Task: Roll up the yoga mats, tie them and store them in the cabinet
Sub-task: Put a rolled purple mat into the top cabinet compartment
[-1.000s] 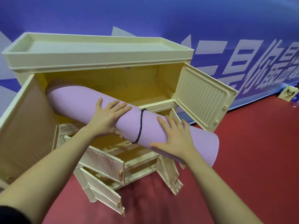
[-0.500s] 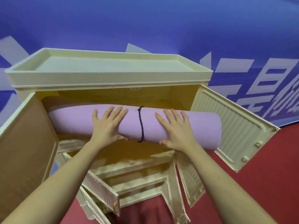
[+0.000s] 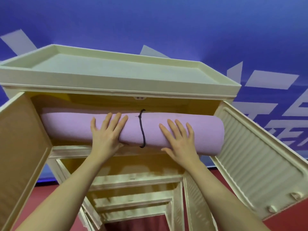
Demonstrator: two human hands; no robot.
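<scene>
A rolled lilac yoga mat, tied round its middle with a black cord, lies level across the top compartment opening of a cream cabinet. My left hand presses flat on the roll left of the cord, its thumb tucked under the roll. My right hand presses flat on it right of the cord, fingers spread. The mat's right end sticks out near the right door. Its left end is hidden behind the left door.
The left door and the ribbed right door stand wide open on either side. Lower compartments also hang open below. A blue banner wall rises behind, and red floor lies around.
The mat has swung from slanting out of the cabinet to level and gone deeper into the top compartment. Both hands went with it, and the view has closed in.
</scene>
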